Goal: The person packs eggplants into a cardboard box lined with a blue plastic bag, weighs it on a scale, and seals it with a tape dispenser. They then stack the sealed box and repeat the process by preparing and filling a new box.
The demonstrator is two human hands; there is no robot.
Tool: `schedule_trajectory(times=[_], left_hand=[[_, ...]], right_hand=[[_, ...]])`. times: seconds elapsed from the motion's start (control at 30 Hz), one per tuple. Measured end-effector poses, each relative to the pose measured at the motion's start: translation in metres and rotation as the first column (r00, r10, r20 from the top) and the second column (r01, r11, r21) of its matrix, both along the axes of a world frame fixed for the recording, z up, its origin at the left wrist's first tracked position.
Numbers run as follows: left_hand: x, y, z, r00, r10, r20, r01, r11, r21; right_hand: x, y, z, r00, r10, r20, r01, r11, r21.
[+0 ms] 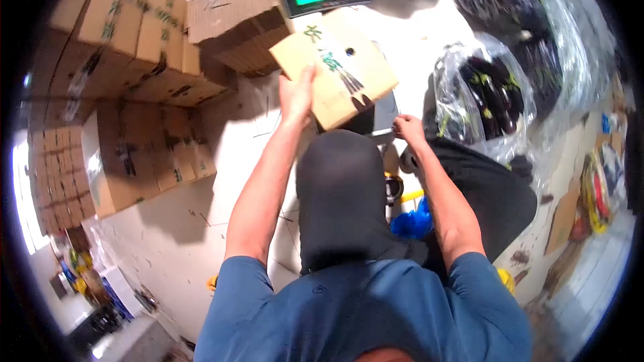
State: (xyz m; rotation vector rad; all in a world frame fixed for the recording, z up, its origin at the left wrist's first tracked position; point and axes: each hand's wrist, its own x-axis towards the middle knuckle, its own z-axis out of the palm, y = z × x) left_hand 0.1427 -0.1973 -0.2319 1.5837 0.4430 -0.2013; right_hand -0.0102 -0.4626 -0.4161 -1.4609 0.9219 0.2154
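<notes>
Harsh light burns out the floor [414,47] near one o'clock; shadows pool toward eight; blurry fisheye edges curve into black.

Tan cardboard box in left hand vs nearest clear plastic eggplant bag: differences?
The tan cardboard box is flat-sided and opaque; the clear plastic eggplant bag is crumpled and see-through. The left hand grips the box; the bag touches neither that nor the right hand.

Left arm [258,184] reaches forward, nearly straight; left hand [295,99] in grasping pose, thumb extended on top, other fingers mostly hidden. Right arm [446,191] bends slightly at the elbow, forearm angled inward; right hand [409,129] lies nearer the body, fingers curled in.
</notes>
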Motion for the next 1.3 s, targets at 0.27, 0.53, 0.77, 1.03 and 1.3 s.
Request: schedule_trajectory(times=[0.27, 0.53, 0.77, 1.03, 1.3], left_hand=[[-0.004, 0.026, -0.005, 0.975, -0.156, 0.155, 0.159, 0.987, -0.010], [-0.006, 0.038, -0.015, 0.978, -0.095, 0.186, 0.123, 0.982, -0.146], [-0.014, 0.107, -0.005, 0.978, -0.192, 0.087, 0.183, 0.978, 0.100], [0.060, 0.136, 0.000, 1.000, 0.002, -0.010, -0.004, 0.978, -0.209], [-0.060, 0.211, -0.015, 0.935, 0.318, 0.157, -0.280, 0.934, -0.224]], right_hand=[[0.100, -0.005, -0.007, 0.983, 0.164, 0.086, -0.176, 0.970, 0.169], [0.114, 0.000, -0.005, 0.997, 0.079, -0.024, -0.058, 0.878, 0.475], [0.114, 0.018, 0.004, 0.956, 0.287, -0.065, -0.222, 0.847, 0.483], [0.103, 0.053, 0.062, 0.937, 0.348, -0.019, -0.270, 0.759, 0.593], [0.115, 0.101, 0.194, 0.888, 0.446, 0.111, -0.451, 0.892, 0.022]])
